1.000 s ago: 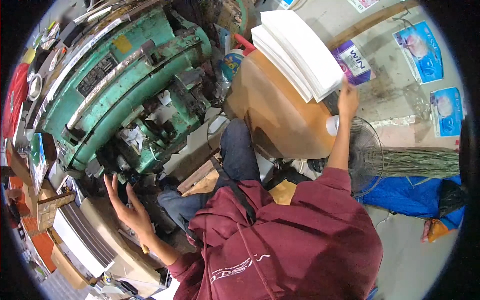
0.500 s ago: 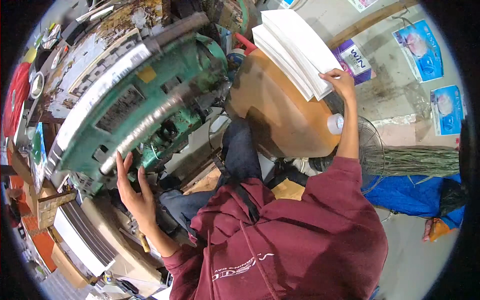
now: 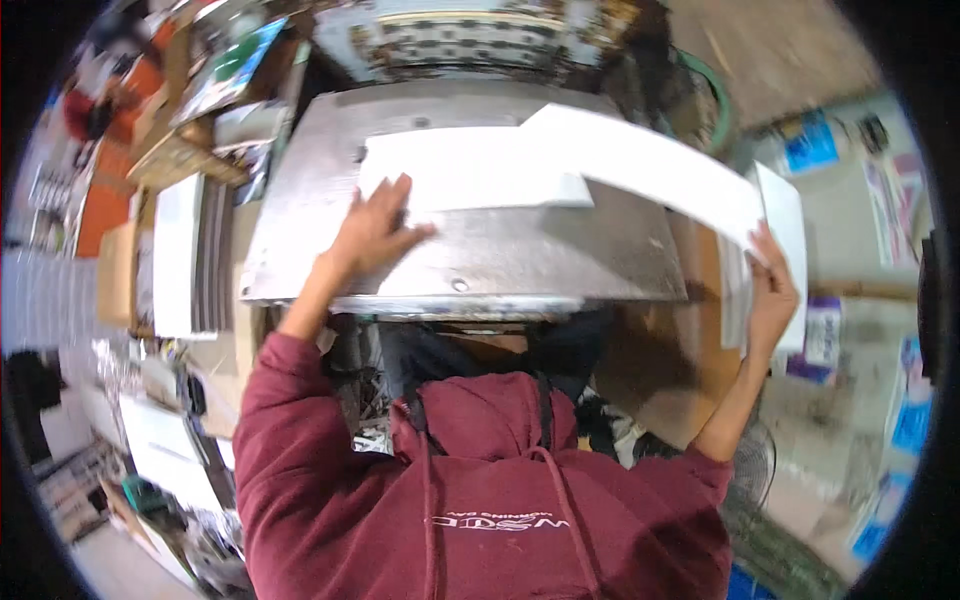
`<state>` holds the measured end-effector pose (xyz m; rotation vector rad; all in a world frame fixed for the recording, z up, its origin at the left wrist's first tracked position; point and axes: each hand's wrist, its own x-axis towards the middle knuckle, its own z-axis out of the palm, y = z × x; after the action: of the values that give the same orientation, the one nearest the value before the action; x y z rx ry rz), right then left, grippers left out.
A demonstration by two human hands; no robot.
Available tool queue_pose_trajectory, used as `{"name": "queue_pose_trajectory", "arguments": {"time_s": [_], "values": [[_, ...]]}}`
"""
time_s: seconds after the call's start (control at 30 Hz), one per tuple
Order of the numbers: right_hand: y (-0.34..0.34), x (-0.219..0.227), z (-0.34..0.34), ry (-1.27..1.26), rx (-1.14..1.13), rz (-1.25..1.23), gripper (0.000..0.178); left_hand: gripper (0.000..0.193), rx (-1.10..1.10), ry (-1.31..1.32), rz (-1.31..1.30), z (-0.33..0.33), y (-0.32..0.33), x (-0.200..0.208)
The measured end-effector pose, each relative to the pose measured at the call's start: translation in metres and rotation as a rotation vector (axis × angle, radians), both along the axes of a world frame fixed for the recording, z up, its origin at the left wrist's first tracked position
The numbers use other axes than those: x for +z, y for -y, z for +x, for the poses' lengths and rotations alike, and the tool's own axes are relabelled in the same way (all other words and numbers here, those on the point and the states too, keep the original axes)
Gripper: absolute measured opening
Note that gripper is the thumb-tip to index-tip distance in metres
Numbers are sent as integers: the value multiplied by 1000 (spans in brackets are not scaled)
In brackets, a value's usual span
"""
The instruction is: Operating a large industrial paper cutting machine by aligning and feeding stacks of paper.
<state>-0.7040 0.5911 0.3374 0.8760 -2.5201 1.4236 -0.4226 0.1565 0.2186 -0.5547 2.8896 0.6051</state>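
A flat metal plate (image 3: pixel 560 255) lies in front of me with a white paper sheet (image 3: pixel 480 165) on it. My left hand (image 3: pixel 372 232), fingers spread, rests at the sheet's near left edge. My right hand (image 3: pixel 772 292) pinches the right end of a long white strip of paper (image 3: pixel 655 165). That strip arches from the stack on the right over the plate, and its far end overlaps the sheet's right part. The white paper stack (image 3: pixel 790 215) stands beside the plate, partly behind my right fingers.
Machine parts (image 3: pixel 470 40) with a slotted bar stand behind the plate. A brown board (image 3: pixel 650 385) lies under the stack at right, near a wire fan guard (image 3: pixel 755 470). More stacked white sheets (image 3: pixel 178 260) and a cardboard box (image 3: pixel 118 275) are on the left.
My view has swung left, and the metal plate now lies before me. My left hand has come from beside the green machine's roller onto the sheet. My right hand has drawn a strip from the stack.
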Motion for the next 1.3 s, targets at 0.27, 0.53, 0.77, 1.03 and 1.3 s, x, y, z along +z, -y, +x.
{"name": "queue_pose_trajectory", "arguments": {"time_s": [0.27,0.53,0.77,1.03,1.3], "values": [[163,-115,-12,292,629,349,27,61,-75,10,-256,147,-91,56],[243,-124,-117,3,619,719,58,51,625,-336,-843,241,-30,117],[223,-8,-35,-202,511,173,44,52,929,65,-874,408,136,-4],[-13,8,-7,-13,-372,414,44,61,1091,102,-419,395,198,-120],[-160,-71,-16,-331,-666,913,56,76,1232,-98,-345,464,258,-165]]}}
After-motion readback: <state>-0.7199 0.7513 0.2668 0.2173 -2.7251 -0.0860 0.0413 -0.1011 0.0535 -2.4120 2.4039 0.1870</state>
